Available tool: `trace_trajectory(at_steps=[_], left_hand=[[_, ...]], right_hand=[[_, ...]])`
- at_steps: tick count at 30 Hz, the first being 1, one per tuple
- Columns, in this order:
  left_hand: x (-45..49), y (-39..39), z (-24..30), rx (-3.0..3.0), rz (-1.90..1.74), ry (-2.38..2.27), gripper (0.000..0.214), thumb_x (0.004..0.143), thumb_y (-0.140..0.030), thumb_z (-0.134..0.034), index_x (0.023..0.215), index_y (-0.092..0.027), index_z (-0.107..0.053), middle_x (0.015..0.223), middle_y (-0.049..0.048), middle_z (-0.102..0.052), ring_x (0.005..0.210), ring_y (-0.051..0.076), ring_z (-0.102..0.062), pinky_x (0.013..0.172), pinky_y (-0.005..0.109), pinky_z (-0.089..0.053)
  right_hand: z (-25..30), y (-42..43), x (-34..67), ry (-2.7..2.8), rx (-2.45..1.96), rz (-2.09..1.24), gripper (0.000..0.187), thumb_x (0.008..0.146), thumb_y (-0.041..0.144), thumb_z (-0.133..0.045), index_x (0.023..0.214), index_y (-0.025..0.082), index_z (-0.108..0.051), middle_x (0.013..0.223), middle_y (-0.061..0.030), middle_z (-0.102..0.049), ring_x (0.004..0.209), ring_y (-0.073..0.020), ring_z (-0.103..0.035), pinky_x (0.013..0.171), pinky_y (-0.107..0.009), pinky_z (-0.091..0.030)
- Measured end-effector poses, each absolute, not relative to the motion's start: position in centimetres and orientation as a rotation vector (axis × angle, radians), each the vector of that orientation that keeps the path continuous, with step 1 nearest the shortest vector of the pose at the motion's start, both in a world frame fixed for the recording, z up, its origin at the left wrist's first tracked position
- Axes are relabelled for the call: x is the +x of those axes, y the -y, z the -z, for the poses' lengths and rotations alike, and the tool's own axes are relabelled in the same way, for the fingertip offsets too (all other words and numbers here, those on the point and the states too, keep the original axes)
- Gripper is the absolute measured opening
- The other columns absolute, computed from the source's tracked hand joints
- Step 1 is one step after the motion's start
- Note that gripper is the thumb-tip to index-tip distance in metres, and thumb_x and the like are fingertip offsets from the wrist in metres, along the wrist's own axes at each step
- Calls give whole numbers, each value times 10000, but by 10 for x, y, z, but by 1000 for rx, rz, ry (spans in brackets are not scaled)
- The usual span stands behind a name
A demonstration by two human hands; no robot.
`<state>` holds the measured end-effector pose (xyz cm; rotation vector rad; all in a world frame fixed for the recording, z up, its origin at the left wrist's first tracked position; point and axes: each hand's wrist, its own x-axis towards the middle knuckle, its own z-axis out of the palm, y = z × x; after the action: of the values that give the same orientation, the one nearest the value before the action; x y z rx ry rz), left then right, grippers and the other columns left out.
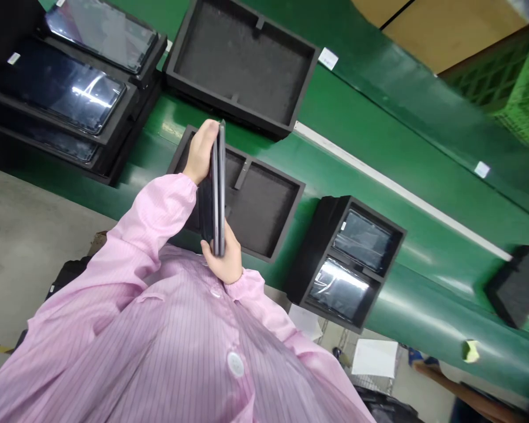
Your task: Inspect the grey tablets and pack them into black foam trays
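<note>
Two slim tablets [218, 188] are held together, turned edge-on to me, with their grey side edges showing. My left hand [201, 151] is closed around their upper end. Lower down, my right hand [224, 254] grips the other end, its thumb on one side and its fingers partly hidden behind. Beneath the tablets lies a black foam tray [268, 214] with a divider tab. Another black foam tray [247, 59] with a bare recess sits farther back. The tablets' faces are mostly out of sight.
Stacked trays with dark-screened tablets [62, 85] stand at the left on the green bench [357, 135]. To the right, a black foam tray [357, 264] holds two screens. A black block [518, 285], a green crate [520, 88] and a person's arm [458, 390] are farther right.
</note>
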<state>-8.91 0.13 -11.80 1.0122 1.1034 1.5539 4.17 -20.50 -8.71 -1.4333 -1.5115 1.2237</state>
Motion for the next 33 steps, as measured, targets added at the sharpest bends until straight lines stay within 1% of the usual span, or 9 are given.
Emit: trace_trajectory(at_steps=[3,7,10,15,18,21,27,30,33], left_hand=[[-87,-6,117,1136,-1519,-1085,480,871,-693,-475,739,-242,-572,798,20,-552,945,205,-593,1008,362,-438],[-89,-16,133,1064,-1504,-1142,474,903,-675,-430,775,-244,-580,855,33,-568,1006,219,-581,1033,370,-408],[-93,-23,143,1001,-1475,-1164,476,930,-657,-385,809,-241,-582,871,44,-567,1066,230,-569,1052,382,-387],[-94,-25,148,978,-1459,-1194,591,917,-720,-263,829,-221,-568,863,50,-537,1001,233,-577,1063,455,-388],[-91,-26,151,949,-1459,-1183,564,890,-743,-315,807,-244,-567,836,52,-549,1013,244,-577,1058,439,-411],[-89,-29,156,958,-1436,-1146,537,864,-760,-353,798,-276,-578,824,59,-567,1040,259,-573,1030,411,-436],[-86,-27,151,1001,-1442,-1159,579,857,-780,-303,807,-270,-572,819,69,-554,1049,272,-570,1013,423,-435],[-84,-23,145,1031,-1446,-1141,572,860,-773,-301,806,-271,-569,815,70,-547,1065,273,-561,1019,416,-430],[-84,-23,147,1042,-1465,-1123,565,859,-772,-315,842,-276,-585,851,72,-553,1084,273,-552,1007,399,-435]], right_hand=[[96,198,43,1501,-1407,-1192,710,794,309,-692,1458,207,-463,1497,-116,-497,1390,-280,-481,1156,-459,-430],[94,190,46,1475,-1352,-1275,672,816,348,-691,1446,231,-488,1487,-98,-512,1391,-261,-480,1090,-425,-504],[94,187,48,1446,-1311,-1344,688,802,357,-715,1443,249,-489,1510,-94,-483,1409,-261,-457,1109,-441,-485],[100,185,52,1296,-1257,-1451,656,792,446,-729,1389,245,-546,1501,-106,-489,1400,-277,-468,1124,-461,-463],[103,184,54,1201,-1242,-1510,607,804,495,-705,1345,246,-587,1490,-105,-503,1373,-283,-501,1110,-470,-475],[104,184,55,1139,-1242,-1515,538,819,493,-681,1296,249,-631,1455,-98,-544,1337,-289,-538,1084,-483,-497],[107,184,57,1085,-1220,-1492,423,832,385,-635,1237,269,-679,1402,-53,-600,1313,-277,-563,1095,-489,-484],[107,185,57,1102,-1258,-1467,402,831,366,-612,1213,268,-691,1380,-50,-618,1299,-271,-574,1090,-483,-486],[104,184,57,1131,-1288,-1434,409,832,396,-611,1210,259,-690,1363,-61,-629,1277,-273,-589,1068,-476,-501]])
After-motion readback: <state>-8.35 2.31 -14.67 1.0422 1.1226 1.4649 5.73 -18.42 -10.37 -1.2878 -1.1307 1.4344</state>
